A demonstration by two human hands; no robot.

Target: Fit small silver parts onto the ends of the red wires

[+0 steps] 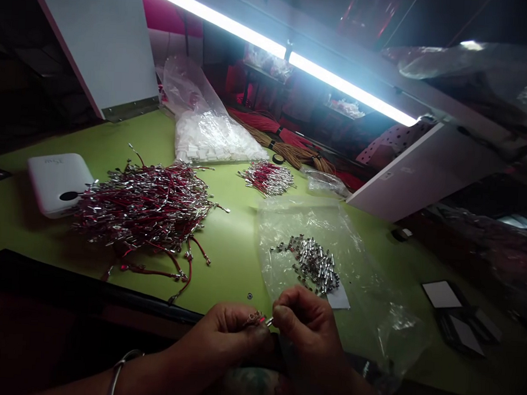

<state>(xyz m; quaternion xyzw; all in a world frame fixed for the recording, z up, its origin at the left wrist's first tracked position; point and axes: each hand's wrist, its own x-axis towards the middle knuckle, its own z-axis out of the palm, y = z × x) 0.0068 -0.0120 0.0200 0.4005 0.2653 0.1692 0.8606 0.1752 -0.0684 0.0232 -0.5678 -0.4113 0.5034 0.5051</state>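
My left hand (230,334) and my right hand (305,326) meet at the table's near edge, fingertips pinched together. Between them is a short red wire with a metal terminal (257,319), pinched in the left fingers. The right fingertips pinch a small silvery part that touches the wire's end. Just beyond the right hand, a heap of small glass-and-metal tubes (313,262) lies on a clear plastic bag (351,284). A big pile of red wires with metal terminals (143,203) lies to the left on the green table (230,237).
A white box-shaped device (54,180) sits at the far left. A bag of white plastic parts (213,136) and a smaller bunch of red wires (268,178) lie farther back. Brown and red wire bundles (292,149) lie behind. Dark flat cases (456,314) rest at the right.
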